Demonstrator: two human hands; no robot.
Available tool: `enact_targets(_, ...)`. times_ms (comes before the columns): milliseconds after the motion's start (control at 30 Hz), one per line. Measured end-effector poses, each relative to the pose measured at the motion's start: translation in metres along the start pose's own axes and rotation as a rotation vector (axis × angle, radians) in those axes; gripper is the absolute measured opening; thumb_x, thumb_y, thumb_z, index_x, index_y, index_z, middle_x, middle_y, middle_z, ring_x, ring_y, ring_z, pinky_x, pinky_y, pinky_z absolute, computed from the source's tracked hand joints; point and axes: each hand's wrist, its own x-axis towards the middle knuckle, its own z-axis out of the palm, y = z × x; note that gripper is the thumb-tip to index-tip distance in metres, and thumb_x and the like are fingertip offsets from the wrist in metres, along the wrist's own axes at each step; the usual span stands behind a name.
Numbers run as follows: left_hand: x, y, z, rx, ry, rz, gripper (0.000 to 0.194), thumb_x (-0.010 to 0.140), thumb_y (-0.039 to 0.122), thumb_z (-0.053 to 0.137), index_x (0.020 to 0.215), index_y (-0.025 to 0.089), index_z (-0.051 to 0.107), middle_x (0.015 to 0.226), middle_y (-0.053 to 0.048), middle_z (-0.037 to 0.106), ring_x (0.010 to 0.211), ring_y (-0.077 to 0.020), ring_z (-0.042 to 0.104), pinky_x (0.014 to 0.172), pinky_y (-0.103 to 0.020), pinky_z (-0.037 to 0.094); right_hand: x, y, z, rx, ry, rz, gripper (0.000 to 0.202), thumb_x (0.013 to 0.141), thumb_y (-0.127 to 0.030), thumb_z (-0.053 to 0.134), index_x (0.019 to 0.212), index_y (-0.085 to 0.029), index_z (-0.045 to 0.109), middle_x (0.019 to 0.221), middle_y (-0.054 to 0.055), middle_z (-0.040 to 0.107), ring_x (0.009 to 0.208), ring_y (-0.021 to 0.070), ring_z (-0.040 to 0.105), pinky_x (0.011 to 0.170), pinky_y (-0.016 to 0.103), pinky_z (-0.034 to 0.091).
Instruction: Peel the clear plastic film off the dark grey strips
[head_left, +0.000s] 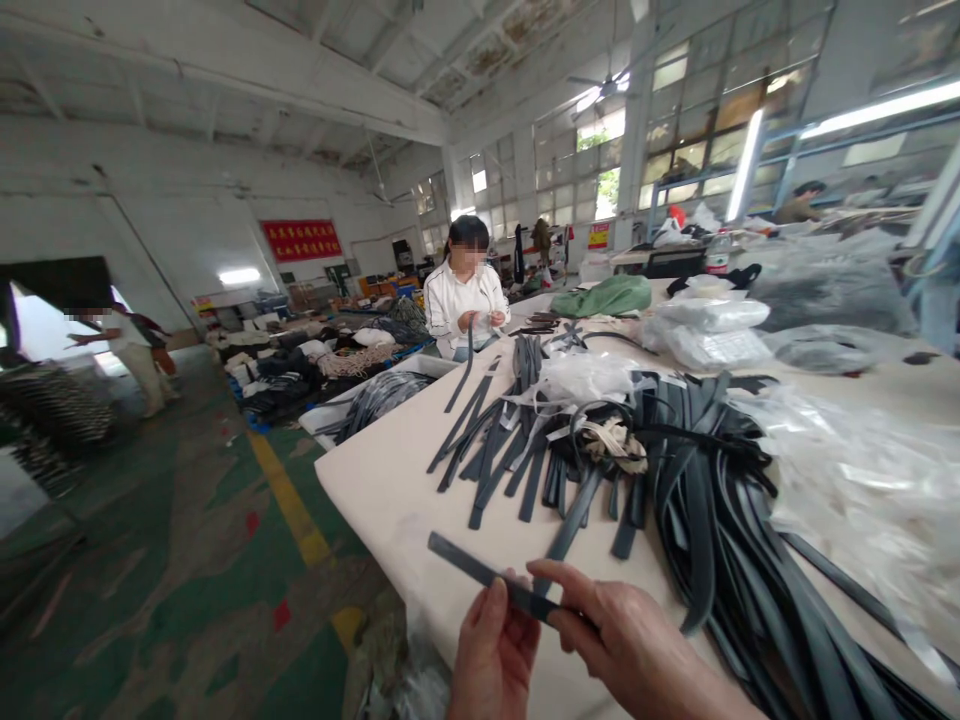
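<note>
Between my two hands, above the front edge of the pale table (390,475), lies a flat black strap (466,563). My left hand (496,640) pinches it near its middle, thumb on top. My right hand (611,620) is closed on the strap's right end, which the fingers partly hide. Another strap (577,515) runs from the pile down behind my right fingers. Just beyond my hands, several cut black straps (491,480) are spread over the table. To the right, a thick bundle of long black straps (697,500) hangs toward the near edge.
Crumpled clear plastic bags (862,490) cover the table's right side. Farther back lie white packets (709,325) and a green sack (604,297). Across the table a person in white (466,290) holds a strap. A white bin (390,400) of straps stands beside the table's left edge.
</note>
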Motion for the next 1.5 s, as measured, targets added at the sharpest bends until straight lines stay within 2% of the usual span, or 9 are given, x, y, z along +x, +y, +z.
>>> enact_targets(167, 0.005, 0.009, -0.001, 0.007, 0.094, 0.08, 0.022, 0.066, 0.023, 0.082, 0.084, 0.015, 0.071, 0.08, -0.008, 0.075, 0.068, -0.0148, 0.068, 0.059, -0.022, 0.056, 0.001, 0.014, -0.009, -0.022, -0.009, 0.009, 0.043, 0.085, -0.024, 0.048, 0.127, -0.028, 0.055, 0.072, -0.002, 0.07, 0.059, 0.015, 0.064, 0.055, 0.021, 0.042)
enact_targets(367, -0.003, -0.019, -0.004, 0.055, 0.005, -0.031, 0.037, 0.048, 0.034, 0.091, 0.072, 0.013, 0.072, 0.07, -0.01, 0.074, 0.063, -0.0191, 0.069, 0.056, -0.023, 0.056, 0.004, 0.012, 0.011, 0.025, -0.026, -0.057, 0.037, 0.089, -0.029, 0.044, 0.123, -0.028, 0.059, 0.077, 0.0, 0.073, 0.072, 0.0173, 0.069, 0.063, 0.022, 0.047)
enact_targets(500, -0.003, -0.009, -0.001, 0.042, 0.107, 0.048, 0.042, 0.044, 0.033, 0.092, 0.075, 0.014, 0.072, 0.069, -0.007, 0.074, 0.06, -0.0138, 0.067, 0.052, -0.018, 0.053, 0.0, 0.021, -0.001, -0.057, -0.044, -0.021, 0.042, 0.083, -0.024, 0.05, 0.124, -0.029, 0.058, 0.076, -0.001, 0.072, 0.066, 0.0163, 0.068, 0.057, 0.021, 0.044)
enact_targets(567, -0.004, -0.005, 0.002, 0.033, 0.127, 0.084, 0.041, 0.043, 0.033, 0.093, 0.073, 0.015, 0.071, 0.069, -0.006, 0.074, 0.059, -0.0129, 0.066, 0.053, -0.018, 0.053, 0.0, 0.023, -0.005, -0.051, -0.051, -0.012, 0.044, 0.083, -0.024, 0.05, 0.126, -0.029, 0.056, 0.07, -0.003, 0.07, 0.059, 0.0145, 0.066, 0.054, 0.02, 0.043)
enact_targets(733, -0.011, -0.015, 0.01, 0.05, 0.025, 0.018, 0.041, 0.041, 0.037, 0.093, 0.066, 0.013, 0.071, 0.063, -0.007, 0.072, 0.054, -0.0154, 0.066, 0.051, -0.021, 0.053, 0.002, 0.017, 0.008, 0.016, 0.006, -0.06, 0.036, 0.087, -0.029, 0.049, 0.121, -0.028, 0.06, 0.07, -0.002, 0.071, 0.058, 0.0139, 0.065, 0.055, 0.019, 0.045)
enact_targets(933, -0.012, -0.001, 0.008, 0.052, 0.145, 0.155, 0.042, 0.037, 0.032, 0.094, 0.069, 0.015, 0.072, 0.067, -0.006, 0.074, 0.056, -0.0115, 0.064, 0.052, -0.017, 0.051, 0.001, 0.025, -0.008, -0.002, 0.013, -0.049, 0.04, 0.086, -0.03, 0.051, 0.124, -0.027, 0.058, 0.062, -0.004, 0.066, 0.057, 0.0139, 0.064, 0.053, 0.019, 0.044)
enact_targets(1133, -0.016, -0.014, -0.001, 0.093, 0.077, 0.075, 0.042, 0.039, 0.036, 0.093, 0.067, 0.013, 0.073, 0.062, -0.007, 0.071, 0.053, -0.0131, 0.064, 0.05, -0.019, 0.051, 0.002, 0.021, 0.013, 0.016, -0.006, -0.109, 0.033, 0.089, -0.028, 0.046, 0.119, -0.029, 0.06, 0.066, -0.003, 0.068, 0.058, 0.0129, 0.064, 0.056, 0.019, 0.044)
enact_targets(1333, -0.017, 0.009, -0.003, 0.101, 0.107, 0.168, 0.039, 0.044, 0.029, 0.093, 0.073, 0.013, 0.074, 0.073, -0.008, 0.074, 0.06, -0.0117, 0.064, 0.056, -0.019, 0.052, 0.001, 0.02, -0.003, -0.004, -0.043, -0.047, 0.04, 0.085, -0.028, 0.051, 0.124, -0.027, 0.057, 0.065, -0.004, 0.066, 0.054, 0.0128, 0.061, 0.053, 0.019, 0.043)
enact_targets(1500, -0.023, -0.006, -0.002, 0.083, 0.015, 0.132, 0.036, 0.049, 0.033, 0.091, 0.072, 0.012, 0.074, 0.068, -0.008, 0.072, 0.06, -0.0142, 0.065, 0.056, -0.021, 0.052, 0.001, 0.011, 0.011, 0.031, -0.041, -0.105, 0.034, 0.09, -0.03, 0.045, 0.12, -0.026, 0.059, 0.063, -0.002, 0.065, 0.057, 0.014, 0.062, 0.055, 0.021, 0.043)
